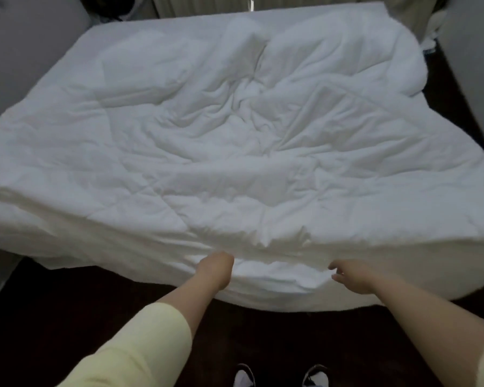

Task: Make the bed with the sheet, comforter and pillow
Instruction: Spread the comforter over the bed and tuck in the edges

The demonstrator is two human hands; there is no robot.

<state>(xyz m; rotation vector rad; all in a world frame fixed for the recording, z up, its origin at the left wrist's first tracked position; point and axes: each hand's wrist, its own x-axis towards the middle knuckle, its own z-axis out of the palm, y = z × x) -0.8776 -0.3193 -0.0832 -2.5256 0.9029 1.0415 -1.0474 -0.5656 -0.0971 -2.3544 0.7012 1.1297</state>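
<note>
A white quilted comforter lies wrinkled over the bed, bunched toward the far right and hanging over the near edge. The white sheet shows as a flat strip along the far end of the mattress. My left hand is closed on the comforter's near edge, with its fingers tucked into the fabric. My right hand is at the same edge further right, fingers curled on a fold of the comforter. No pillow is in view.
Dark floor runs along the bed's near side and right side. A grey wall or panel stands at the left and a pale one at the right. White cloth is piled at the far right corner. My shoes show at the bottom.
</note>
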